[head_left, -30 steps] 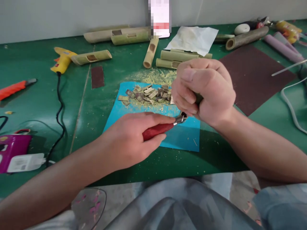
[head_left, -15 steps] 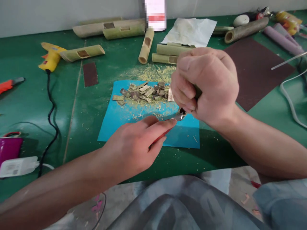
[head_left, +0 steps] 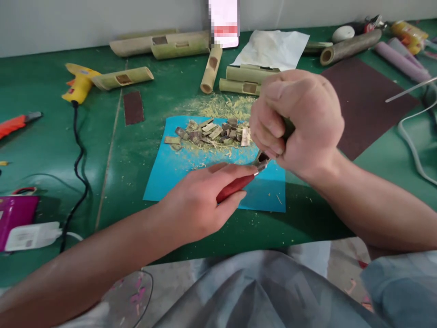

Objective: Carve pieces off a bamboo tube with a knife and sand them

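Note:
My left hand [head_left: 201, 198] is closed round a red-handled knife [head_left: 235, 187], its metal end pointing up and right. The blade lies against the open end of a bamboo tube [head_left: 262, 157], where a dark hollow shows. My right hand [head_left: 300, 118] makes a fist around that tube and hides most of it. Below both hands lies a blue sheet [head_left: 205, 182]. Cut bamboo chips [head_left: 215, 132] and pale shavings are heaped on its far part.
Several cut bamboo tubes [head_left: 180, 45] lie along the back. A yellow glue gun [head_left: 80, 84] with a black cord and an orange cutter [head_left: 15, 125] are at left. Brown sandpaper [head_left: 362, 105] lies at right, and a white paper [head_left: 273, 48] at the back.
The view has shifted slightly left, so things sit a bit further right. My left hand's grip on the knife has shifted, showing more of the red handle. The right hand still grips the bamboo tube.

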The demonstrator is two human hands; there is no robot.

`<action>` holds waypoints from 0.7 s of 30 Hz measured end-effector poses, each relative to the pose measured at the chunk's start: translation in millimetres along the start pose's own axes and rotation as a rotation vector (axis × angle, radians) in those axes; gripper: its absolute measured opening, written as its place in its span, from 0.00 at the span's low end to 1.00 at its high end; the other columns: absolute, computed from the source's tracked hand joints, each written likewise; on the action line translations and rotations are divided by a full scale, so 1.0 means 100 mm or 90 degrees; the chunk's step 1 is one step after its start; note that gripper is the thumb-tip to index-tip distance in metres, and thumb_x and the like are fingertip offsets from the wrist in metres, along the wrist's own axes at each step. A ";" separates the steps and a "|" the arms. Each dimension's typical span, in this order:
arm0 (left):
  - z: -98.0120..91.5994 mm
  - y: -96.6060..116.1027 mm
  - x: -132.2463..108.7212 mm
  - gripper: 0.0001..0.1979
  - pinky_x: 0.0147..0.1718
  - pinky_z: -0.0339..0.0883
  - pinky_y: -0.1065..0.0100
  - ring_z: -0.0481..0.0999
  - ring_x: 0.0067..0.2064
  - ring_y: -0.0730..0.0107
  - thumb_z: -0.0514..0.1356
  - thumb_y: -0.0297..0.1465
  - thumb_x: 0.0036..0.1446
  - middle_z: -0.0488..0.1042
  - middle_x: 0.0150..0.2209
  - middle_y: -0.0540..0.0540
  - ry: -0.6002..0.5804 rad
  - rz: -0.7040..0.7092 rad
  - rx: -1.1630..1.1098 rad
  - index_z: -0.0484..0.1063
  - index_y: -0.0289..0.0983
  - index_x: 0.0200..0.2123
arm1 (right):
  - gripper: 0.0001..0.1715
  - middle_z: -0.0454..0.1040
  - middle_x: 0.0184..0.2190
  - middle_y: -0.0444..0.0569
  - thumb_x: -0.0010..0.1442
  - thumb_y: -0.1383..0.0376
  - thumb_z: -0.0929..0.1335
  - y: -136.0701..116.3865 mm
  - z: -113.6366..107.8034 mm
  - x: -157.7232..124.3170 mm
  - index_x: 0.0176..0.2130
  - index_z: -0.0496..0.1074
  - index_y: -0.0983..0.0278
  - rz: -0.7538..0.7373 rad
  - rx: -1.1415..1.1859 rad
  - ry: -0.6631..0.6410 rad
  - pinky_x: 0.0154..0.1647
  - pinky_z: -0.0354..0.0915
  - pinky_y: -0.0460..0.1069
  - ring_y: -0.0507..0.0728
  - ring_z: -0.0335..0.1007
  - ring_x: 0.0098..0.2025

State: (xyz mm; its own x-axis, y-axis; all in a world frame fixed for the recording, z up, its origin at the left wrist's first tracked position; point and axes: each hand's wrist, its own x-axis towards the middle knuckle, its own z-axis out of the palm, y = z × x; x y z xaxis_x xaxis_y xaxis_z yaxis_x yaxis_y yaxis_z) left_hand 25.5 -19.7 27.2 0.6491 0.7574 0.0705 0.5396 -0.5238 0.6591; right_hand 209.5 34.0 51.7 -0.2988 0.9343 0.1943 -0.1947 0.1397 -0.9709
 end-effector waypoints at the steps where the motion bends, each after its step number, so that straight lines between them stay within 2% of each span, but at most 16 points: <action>1: -0.04 0.00 0.00 0.19 0.53 0.71 0.67 0.79 0.52 0.68 0.58 0.26 0.63 0.78 0.53 0.48 -0.017 -0.017 -0.008 0.70 0.41 0.56 | 0.26 0.50 0.11 0.41 0.58 0.58 0.66 0.00 0.00 0.00 0.15 0.52 0.58 0.004 0.000 -0.005 0.15 0.53 0.49 0.50 0.47 0.15; 4: -0.14 0.02 0.00 0.21 0.52 0.71 0.66 0.79 0.51 0.67 0.55 0.25 0.62 0.78 0.53 0.49 -0.037 -0.047 -0.017 0.69 0.41 0.57 | 0.25 0.51 0.11 0.40 0.57 0.58 0.66 0.00 0.02 -0.01 0.16 0.53 0.58 -0.016 0.005 -0.001 0.15 0.54 0.49 0.50 0.46 0.15; 7: -0.23 0.05 -0.03 0.23 0.49 0.72 0.67 0.79 0.50 0.67 0.52 0.24 0.60 0.78 0.52 0.48 -0.014 -0.034 0.015 0.68 0.41 0.58 | 0.24 0.51 0.11 0.40 0.56 0.58 0.67 -0.01 0.04 -0.01 0.16 0.53 0.58 -0.034 0.011 0.018 0.14 0.53 0.48 0.49 0.46 0.14; 10: -0.30 0.07 -0.05 0.20 0.42 0.73 0.69 0.81 0.44 0.66 0.54 0.26 0.60 0.80 0.48 0.48 0.002 -0.034 0.071 0.69 0.41 0.55 | 0.25 0.52 0.12 0.41 0.57 0.59 0.66 -0.03 0.05 -0.02 0.15 0.53 0.58 -0.004 -0.004 0.024 0.14 0.51 0.48 0.50 0.48 0.15; 12: -0.34 0.07 -0.06 0.18 0.41 0.72 0.68 0.80 0.43 0.66 0.55 0.27 0.60 0.80 0.47 0.48 0.025 -0.027 0.112 0.70 0.41 0.54 | 0.25 0.52 0.12 0.41 0.58 0.59 0.66 -0.04 0.06 -0.02 0.15 0.54 0.58 0.008 -0.015 0.035 0.14 0.51 0.49 0.51 0.48 0.15; 16: -0.33 0.07 -0.08 0.17 0.43 0.71 0.69 0.78 0.46 0.66 0.56 0.27 0.63 0.77 0.49 0.47 0.052 0.018 0.206 0.71 0.41 0.54 | 0.26 0.53 0.12 0.41 0.60 0.58 0.67 -0.03 0.05 -0.03 0.16 0.53 0.58 -0.005 -0.011 0.035 0.17 0.53 0.49 0.51 0.48 0.16; 21: -0.24 0.11 -0.13 0.17 0.31 0.67 0.69 0.77 0.37 0.68 0.54 0.28 0.66 0.75 0.46 0.45 0.059 0.052 0.315 0.71 0.42 0.56 | 0.25 0.52 0.12 0.41 0.61 0.59 0.65 0.00 0.04 -0.03 0.16 0.55 0.58 -0.021 -0.025 0.066 0.17 0.53 0.49 0.51 0.47 0.15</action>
State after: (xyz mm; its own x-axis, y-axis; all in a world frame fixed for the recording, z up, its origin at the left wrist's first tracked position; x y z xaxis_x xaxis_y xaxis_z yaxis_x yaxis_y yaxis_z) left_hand 10.2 -26.1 51.7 0.6622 0.7255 0.1876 0.6926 -0.6881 0.2162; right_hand 206.7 29.9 51.9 -0.1937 0.9578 0.2124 -0.1661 0.1814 -0.9693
